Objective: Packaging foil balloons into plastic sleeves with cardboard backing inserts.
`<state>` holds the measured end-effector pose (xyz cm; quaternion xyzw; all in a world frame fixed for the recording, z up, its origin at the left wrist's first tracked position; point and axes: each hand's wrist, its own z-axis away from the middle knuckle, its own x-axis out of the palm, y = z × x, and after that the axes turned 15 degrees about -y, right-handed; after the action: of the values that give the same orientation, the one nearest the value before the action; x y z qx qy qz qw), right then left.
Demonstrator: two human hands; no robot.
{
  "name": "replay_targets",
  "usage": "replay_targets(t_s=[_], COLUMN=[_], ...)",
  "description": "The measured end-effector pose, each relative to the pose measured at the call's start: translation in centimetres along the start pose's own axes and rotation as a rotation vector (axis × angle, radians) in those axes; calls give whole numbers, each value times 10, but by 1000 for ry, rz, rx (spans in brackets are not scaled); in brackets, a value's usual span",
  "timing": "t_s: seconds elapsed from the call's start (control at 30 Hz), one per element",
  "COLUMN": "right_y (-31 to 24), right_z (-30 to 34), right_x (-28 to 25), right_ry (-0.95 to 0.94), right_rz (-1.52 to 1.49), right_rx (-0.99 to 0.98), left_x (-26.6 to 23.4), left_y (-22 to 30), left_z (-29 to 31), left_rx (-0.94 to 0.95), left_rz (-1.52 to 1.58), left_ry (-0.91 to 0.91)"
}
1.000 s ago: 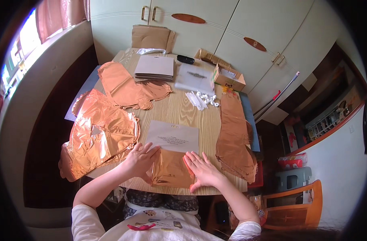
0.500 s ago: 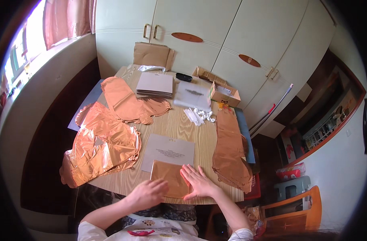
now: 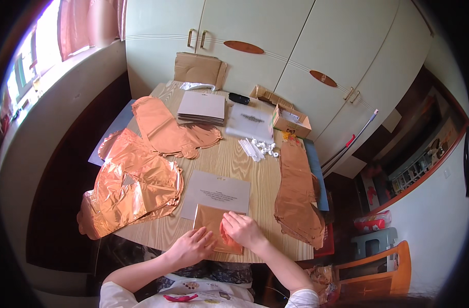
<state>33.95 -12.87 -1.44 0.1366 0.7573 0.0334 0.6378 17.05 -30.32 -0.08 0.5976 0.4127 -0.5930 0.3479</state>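
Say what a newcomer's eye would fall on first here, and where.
Probably the large, shiny copper-coloured foil sheet on the left of the pale wood-grain table. Then the flat copper-coloured foil rectangle at the near edge, partly covered by the left hand and right hand.

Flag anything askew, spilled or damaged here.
The crinkled, shiny copper-coloured foil piece at left overhangs the pale wood-grain table, so it looks askew. Small white rounded pieces lie loosely scattered, as if tipped out. No clear damage shows.
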Motion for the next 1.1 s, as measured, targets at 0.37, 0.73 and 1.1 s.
replay_targets(t_s=[0.37,0.73,1.1], right_y=[-6,2,11], right_z=[-4,1,4], right_x=[-11,-10,-9], right_ry=[33,103,124], right_rz=[-199,-342,-400], right_rx=[33,22,-10], left_x=[0,-6,-1], left_y=[-5,-25,-47], left_z=[-8,-21,-27], left_rx=[-73,-36,-88], left_rz=[-190,-204,-215], left_ry=[88,-8,143])
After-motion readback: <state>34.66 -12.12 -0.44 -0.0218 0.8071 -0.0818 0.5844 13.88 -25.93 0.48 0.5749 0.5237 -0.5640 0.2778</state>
